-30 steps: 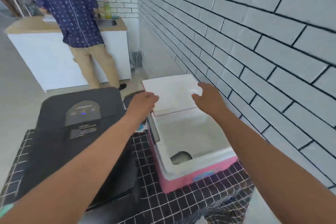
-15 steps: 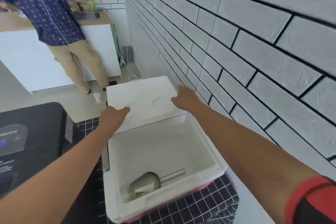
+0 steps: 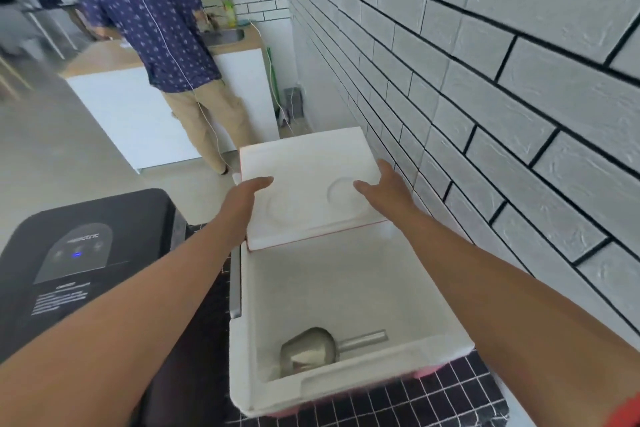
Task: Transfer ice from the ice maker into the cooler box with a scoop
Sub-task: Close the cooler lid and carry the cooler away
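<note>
The cooler box [image 3: 346, 388] is white foam inside with a pink outer shell, standing open on a black grid-patterned cloth. A metal scoop [image 3: 311, 352] lies on its floor near the front wall, handle pointing right. The white foam lid [image 3: 304, 180] is tipped back at the far end. My left hand [image 3: 242, 201] grips the lid's left edge and my right hand [image 3: 384, 189] holds its right side. The black ice maker [image 3: 79, 263] sits to the left of the cooler, its lid down and a blue light lit.
A white brick wall [image 3: 485, 114] runs close along the right side of the cooler. A person in a patterned blue shirt [image 3: 145, 10] stands at a white counter [image 3: 124, 114] with a sink farther back. Grey floor lies between.
The view has tilted down and swung, showing more of the cooler's inside and the scoop. Both hands have stayed on the lid as it tipped farther back.
</note>
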Demonstrator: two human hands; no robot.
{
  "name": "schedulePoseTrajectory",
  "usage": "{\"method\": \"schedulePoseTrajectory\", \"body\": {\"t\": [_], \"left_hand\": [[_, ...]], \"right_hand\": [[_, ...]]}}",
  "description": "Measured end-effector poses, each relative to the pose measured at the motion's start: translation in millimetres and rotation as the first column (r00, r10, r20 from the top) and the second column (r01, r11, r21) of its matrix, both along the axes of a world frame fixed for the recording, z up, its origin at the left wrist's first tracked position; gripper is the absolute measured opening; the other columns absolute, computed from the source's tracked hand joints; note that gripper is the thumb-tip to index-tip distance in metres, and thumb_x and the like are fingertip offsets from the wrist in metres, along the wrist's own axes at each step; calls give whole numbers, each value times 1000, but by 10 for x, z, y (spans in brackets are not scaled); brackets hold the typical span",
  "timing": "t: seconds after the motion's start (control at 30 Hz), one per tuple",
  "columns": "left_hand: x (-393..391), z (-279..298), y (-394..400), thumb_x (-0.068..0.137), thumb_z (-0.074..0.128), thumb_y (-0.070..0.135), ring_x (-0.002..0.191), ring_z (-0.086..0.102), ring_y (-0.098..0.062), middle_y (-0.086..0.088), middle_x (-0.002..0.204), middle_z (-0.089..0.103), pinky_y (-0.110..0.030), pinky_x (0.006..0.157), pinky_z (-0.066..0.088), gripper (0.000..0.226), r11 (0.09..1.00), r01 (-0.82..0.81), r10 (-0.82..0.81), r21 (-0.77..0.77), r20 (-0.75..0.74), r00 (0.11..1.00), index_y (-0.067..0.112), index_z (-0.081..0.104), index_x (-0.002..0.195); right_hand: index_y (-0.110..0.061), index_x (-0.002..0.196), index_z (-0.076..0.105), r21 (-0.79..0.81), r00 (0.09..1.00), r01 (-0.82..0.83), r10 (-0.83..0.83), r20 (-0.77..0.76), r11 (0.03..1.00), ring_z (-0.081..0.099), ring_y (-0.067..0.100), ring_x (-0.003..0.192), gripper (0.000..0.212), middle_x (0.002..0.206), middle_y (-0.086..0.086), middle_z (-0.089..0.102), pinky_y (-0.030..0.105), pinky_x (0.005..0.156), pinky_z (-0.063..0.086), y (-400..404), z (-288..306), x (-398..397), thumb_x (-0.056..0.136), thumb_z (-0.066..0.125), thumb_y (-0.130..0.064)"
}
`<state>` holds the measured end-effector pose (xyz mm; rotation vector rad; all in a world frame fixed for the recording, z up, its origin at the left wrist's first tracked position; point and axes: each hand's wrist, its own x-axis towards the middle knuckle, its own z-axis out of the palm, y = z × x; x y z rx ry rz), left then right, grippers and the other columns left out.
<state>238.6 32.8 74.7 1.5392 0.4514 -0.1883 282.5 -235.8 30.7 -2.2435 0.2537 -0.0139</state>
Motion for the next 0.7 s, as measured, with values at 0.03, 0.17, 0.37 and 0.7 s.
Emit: {"method": "schedulePoseTrajectory", "body": {"t": [0.03, 0.17, 0.37, 0.7], "left_hand": [[-13, 32, 0, 76, 72, 36, 73, 73, -17, 1, 94, 76, -27, 52, 55, 32, 1000, -5, 5, -9, 45, 999, 23, 68, 105], [-116, 220, 14, 81, 72, 29, 86, 71, -12, 7, 104, 73, -29, 66, 57, 47, 996, -13, -9, 92, 233, 973, 21, 57, 124], [-266, 723, -54, 77, 75, 43, 109, 60, -15, 4, 123, 61, -40, 95, 50, 65, 961, -133, 12, 242, 446, 895, 22, 46, 131], [-673, 859, -65, 84, 50, 70, 118, 52, -22, 6, 125, 54, -43, 100, 43, 71, 898, -227, 6, 377, 505, 863, 20, 42, 134]], "right_hand": [[-24, 146, 28, 39, 999, 6, -8, 38, 999, 47, 26, 126, 81, 140, 8, 44, 39, 101, 40, -3, 25, -23, 79, 66, -49], [-29, 147, 22, 124, 987, 33, -52, 153, 992, 45, 23, 127, 84, 142, 6, 40, 33, 100, 36, -7, 196, -186, 78, 66, -49], [-34, 147, 22, 198, 951, -26, -37, 308, 980, 46, 18, 127, 84, 141, -4, 46, 38, 103, 40, -41, 703, -419, 78, 66, -53], [-35, 149, 18, 39, 925, -1, -13, 381, 999, 42, 22, 129, 87, 147, 5, 30, 28, 89, 34, -51, 1367, -751, 78, 58, -65]]}}
